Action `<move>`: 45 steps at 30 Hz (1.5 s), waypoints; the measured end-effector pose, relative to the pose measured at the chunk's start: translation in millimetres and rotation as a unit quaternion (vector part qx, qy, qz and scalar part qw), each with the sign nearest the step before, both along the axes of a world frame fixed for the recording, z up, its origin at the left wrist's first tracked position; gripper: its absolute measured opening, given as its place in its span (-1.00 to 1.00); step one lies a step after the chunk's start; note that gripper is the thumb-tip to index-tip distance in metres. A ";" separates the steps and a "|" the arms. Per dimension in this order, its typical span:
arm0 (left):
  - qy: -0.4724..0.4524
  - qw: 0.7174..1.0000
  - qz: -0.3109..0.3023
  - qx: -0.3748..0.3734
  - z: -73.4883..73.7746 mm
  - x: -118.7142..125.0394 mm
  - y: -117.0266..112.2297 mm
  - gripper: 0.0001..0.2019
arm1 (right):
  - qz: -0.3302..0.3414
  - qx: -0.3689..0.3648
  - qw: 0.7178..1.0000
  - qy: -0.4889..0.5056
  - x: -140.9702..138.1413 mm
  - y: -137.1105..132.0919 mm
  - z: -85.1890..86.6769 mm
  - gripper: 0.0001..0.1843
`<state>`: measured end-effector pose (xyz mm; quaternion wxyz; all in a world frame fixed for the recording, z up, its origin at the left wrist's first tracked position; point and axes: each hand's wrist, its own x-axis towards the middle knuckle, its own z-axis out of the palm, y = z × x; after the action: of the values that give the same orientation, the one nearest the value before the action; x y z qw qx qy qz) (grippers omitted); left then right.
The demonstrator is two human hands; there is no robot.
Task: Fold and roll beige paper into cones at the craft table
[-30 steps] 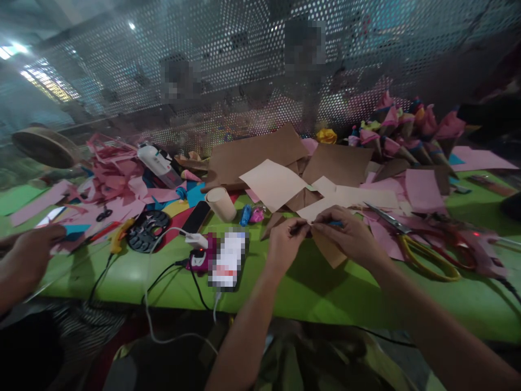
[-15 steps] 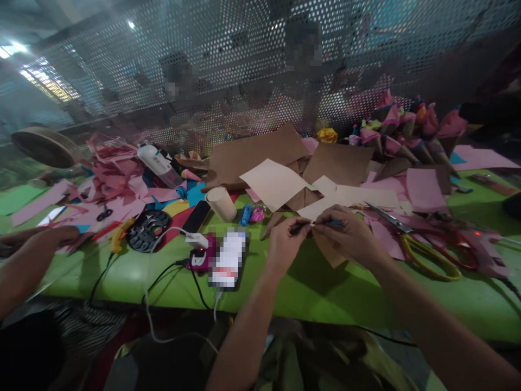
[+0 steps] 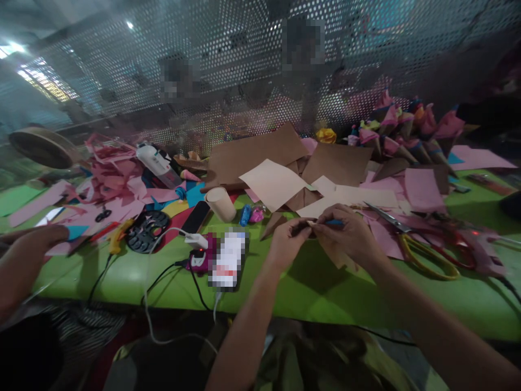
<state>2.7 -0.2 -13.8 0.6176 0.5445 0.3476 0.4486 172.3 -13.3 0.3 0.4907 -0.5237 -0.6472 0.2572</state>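
Both my hands work on one piece of brown paper (image 3: 337,253) above the green table (image 3: 301,293). My left hand (image 3: 288,239) pinches its upper left end between thumb and fingers. Close beside it, my right hand (image 3: 345,231) grips the same paper with its fingertips, and the rest hangs down below that hand. A small blue bit (image 3: 335,222) shows at my right fingers; what it is I cannot tell. Scissors (image 3: 407,239) with yellow and red handles lie to the right of my right hand. A small folded brown piece (image 3: 273,224) rests left of my left hand.
A phone (image 3: 228,259) on a cable, a purple power socket (image 3: 202,255) and a paper roll (image 3: 220,204) are to the left. Brown sheets (image 3: 256,152) and paper cones (image 3: 407,136) stand behind. A pink glue gun (image 3: 484,250) lies right. Another person's hand (image 3: 49,239) is far left.
The hanging part of the brown paper has turned and shifted slightly right, and my fingers have moved a little on it. The other person's hand has drawn slightly left.
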 end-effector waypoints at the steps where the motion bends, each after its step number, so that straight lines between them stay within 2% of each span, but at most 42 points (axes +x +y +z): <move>1: -0.002 1.000 0.000 -0.005 0.0 0.3 -0.1 -0.74 | 0.002 -0.001 1.000 -0.002 0.3 -0.1 -0.6 -0.58; 8: 0.008 1.000 0.014 -0.014 0.9 0.7 -1.6 -0.69 | -0.008 0.034 0.999 -0.028 0.5 -1.3 -1.2 -0.72; 15: 0.044 0.998 0.053 -0.010 1.5 0.5 -3.0 -0.68 | -0.022 0.076 0.989 -0.125 -2.0 -4.3 3.3 -0.87; 21: 0.052 0.996 0.071 0.022 1.3 0.3 -1.7 -0.78 | -0.043 0.094 0.980 -0.172 -4.9 -5.6 0.1 -0.82; 24: 0.082 0.987 0.121 0.060 3.1 -2.1 -1.9 -0.83 | -0.040 0.091 0.984 -0.148 -2.4 -7.4 4.2 -0.82; 27: 0.100 0.976 0.172 0.090 6.4 -5.3 -2.6 -0.84 | -0.037 0.060 0.995 -0.076 3.7 -9.4 11.7 -0.73; 30: 0.097 0.970 0.194 0.107 9.1 -7.2 -3.7 -0.83 | -0.031 -0.023 0.999 0.017 9.1 -9.0 15.8 -0.65; 34: 0.088 0.971 0.186 0.122 10.2 -7.7 -4.8 -0.82 | -0.008 -0.124 0.987 0.099 9.6 -4.7 14.5 -0.52; 40: 0.082 0.971 0.181 0.131 9.7 -8.3 -4.2 -0.82 | -0.032 -0.139 0.980 0.139 5.0 -2.3 16.6 -0.48; 45: 0.125 0.967 0.171 0.141 11.2 -10.7 -4.0 -0.83 | -0.049 -0.115 0.987 0.100 7.0 -3.9 17.6 -0.55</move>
<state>-8.0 -4.2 -2.6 0.3997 0.6106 0.4433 0.5204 179.3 -17.2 17.9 0.5017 -0.5794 -0.5342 0.3567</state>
